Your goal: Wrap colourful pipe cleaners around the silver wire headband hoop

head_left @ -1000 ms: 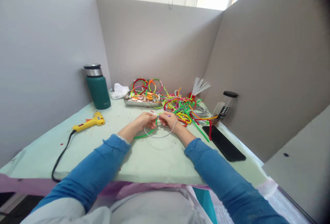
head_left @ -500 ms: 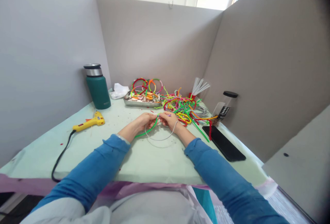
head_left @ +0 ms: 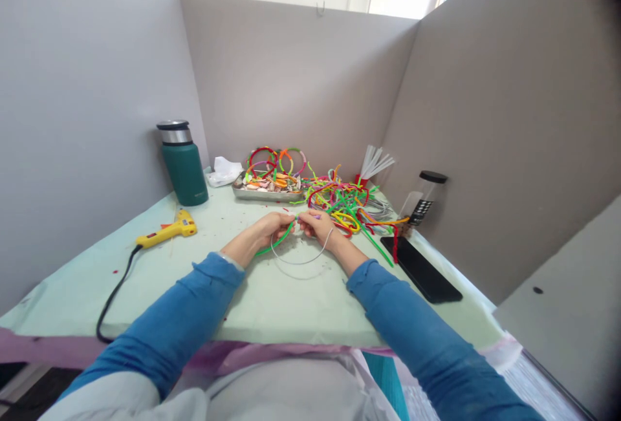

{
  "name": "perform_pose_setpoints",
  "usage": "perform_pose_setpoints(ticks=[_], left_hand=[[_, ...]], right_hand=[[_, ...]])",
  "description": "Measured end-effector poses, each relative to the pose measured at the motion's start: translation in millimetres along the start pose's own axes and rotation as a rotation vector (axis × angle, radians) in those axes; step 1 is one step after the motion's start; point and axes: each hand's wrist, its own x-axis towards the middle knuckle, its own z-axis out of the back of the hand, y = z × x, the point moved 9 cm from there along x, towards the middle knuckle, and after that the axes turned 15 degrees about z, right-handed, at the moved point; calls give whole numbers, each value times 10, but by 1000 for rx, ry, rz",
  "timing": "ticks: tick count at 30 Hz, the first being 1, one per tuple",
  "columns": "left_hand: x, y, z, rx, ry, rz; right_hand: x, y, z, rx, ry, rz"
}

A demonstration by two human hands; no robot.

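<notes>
Above the pale-green table, the left hand and right hand nearly met, pinching a thin grey wire hoop and fuzzy green stem. A multicoloured pipe-cleaner heap lay beyond.

the grey hoop looks smooth, the tray like shiny metal.

Green strand: slants past the left hand in one curve, its upper part no longer hanging straight.
Wire hoop: dips slightly lower.
</notes>
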Motion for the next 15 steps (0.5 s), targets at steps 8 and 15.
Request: perform_pose_setpoints(ticks=[8, 15], left_hand=[[-68, -113, -4, 114, -61, -128], [-65, -189, 18, 415, -159, -246]], right_hand=[[13, 8, 9, 31, -22, -9], [15, -20, 42, 50, -72, -47]])
